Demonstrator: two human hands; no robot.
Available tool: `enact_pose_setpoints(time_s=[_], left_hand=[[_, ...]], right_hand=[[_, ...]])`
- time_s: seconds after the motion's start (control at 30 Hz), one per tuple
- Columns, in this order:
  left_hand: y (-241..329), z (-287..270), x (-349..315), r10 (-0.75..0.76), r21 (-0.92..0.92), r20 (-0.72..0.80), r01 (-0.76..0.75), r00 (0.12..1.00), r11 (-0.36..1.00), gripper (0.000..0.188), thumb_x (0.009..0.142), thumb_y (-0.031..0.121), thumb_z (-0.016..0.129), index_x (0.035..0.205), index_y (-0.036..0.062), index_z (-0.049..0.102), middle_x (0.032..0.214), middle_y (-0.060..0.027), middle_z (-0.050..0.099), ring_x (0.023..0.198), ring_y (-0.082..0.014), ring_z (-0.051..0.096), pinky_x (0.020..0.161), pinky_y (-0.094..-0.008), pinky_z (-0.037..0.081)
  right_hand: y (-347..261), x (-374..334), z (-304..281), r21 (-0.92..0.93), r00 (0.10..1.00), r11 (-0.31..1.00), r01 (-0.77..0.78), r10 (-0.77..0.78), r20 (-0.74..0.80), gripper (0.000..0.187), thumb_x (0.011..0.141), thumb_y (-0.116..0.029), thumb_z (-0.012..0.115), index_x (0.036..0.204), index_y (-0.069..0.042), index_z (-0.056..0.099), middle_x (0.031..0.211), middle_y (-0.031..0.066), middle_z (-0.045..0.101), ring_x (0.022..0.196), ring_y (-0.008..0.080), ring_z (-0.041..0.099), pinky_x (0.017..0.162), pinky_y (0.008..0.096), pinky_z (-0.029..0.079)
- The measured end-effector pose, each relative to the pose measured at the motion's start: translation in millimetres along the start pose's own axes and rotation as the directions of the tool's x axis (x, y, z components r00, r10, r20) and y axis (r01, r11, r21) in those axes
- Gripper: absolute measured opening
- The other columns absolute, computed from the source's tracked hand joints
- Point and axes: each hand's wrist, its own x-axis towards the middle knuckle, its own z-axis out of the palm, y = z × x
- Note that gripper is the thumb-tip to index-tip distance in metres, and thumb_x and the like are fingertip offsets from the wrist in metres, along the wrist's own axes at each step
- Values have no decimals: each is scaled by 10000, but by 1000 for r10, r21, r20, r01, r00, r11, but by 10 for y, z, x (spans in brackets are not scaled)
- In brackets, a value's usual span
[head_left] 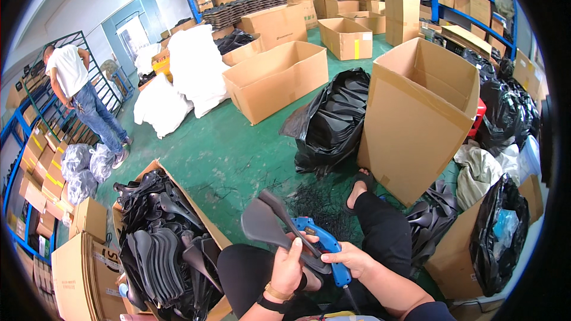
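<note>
Over the worker's lap I see a dark grey saddle-shaped piece (264,223), matte and smooth, broad and rounded at its far end, tapering back toward the grip, a long raised edge along its right. It juts toward eleven o'clock from the left hand (285,267), whose thumb and fingers pinch its narrow end. The right hand (351,260) wraps a corded blue tool (327,244), thumb stretched forward; I can't tell how its hidden fingers sit. At nine o'clock, a carton (205,226) brims with similar black pieces (157,255); dark trimmings (321,202) litter the floor at twelve.
</note>
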Motion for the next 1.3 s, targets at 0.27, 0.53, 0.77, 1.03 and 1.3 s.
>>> enact_pose_setpoints(time_s=[0.27,0.53,0.77,1.03,1.3], left_hand=[[240,-387,199,-112,-589,86,142,990,796,430,958,470,486,976,47,564,884,-43,583,607,-94,430,588,-246,406],[209,-418,194,-367,-577,149,382,918,722,426,960,421,510,1026,2,548,806,-43,504,498,-62,371,454,-192,390],[200,-262,15,-506,-584,196,514,840,628,444,953,434,513,1092,15,558,775,-35,542,445,-60,363,411,-173,352],[292,-153,-82,-570,-593,283,608,772,529,442,959,480,472,1019,56,582,612,27,398,445,-50,329,395,-189,291],[254,-291,52,-467,-511,401,616,788,600,436,964,430,483,1103,20,537,819,-27,466,517,-58,349,435,-185,327]], right_hand=[[-29,-210,-12,-52,998,997,-52,53,16,410,781,-143,758,1106,24,571,853,64,631,735,160,618,718,311,516],[-24,-582,-214,-50,955,970,-239,245,168,334,765,-98,699,1024,43,543,697,88,555,591,168,551,597,287,463],[71,-542,-271,49,940,964,-260,241,242,305,785,-113,698,1020,22,558,679,69,566,567,156,557,568,273,464],[-12,-335,-148,102,962,980,-171,144,233,307,769,-107,692,1014,19,555,677,67,542,569,151,532,554,274,450],[-231,-385,-99,255,975,965,-70,12,222,293,754,-72,677,998,10,538,655,66,513,559,150,505,531,276,431]])
